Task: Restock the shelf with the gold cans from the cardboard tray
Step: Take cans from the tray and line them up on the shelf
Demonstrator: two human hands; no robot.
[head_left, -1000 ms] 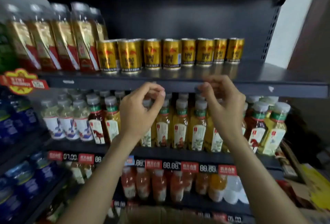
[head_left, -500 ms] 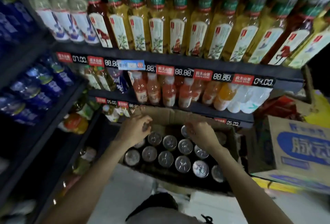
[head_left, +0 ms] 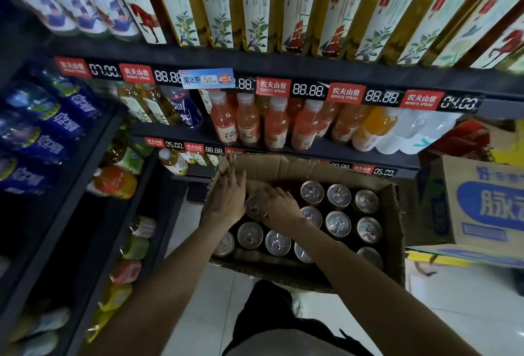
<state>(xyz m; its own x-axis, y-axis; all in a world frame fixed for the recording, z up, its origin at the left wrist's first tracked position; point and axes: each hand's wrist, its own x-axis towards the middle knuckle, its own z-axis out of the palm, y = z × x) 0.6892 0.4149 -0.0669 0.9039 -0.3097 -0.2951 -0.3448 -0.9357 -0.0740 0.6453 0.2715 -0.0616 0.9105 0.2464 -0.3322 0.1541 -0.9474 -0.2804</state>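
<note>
I am grasping one silver-topped gold can (head_left: 254, 208) between both hands' fingers (head_left: 238, 185) in the brown cardboard tray (head_left: 395, 231); I judge lifting straight up is clearing neighbours.

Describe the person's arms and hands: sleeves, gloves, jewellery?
Both forearms are bare up to the frame edge, with no sleeves in view. The left hand and right hand are ungloved; no rings, watch or wristbands show. Dim light hides finer detail.

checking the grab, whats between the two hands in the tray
In the head view, one can sits between the left hand and right hand, its silver top showing, inside the cardboard tray.
</note>
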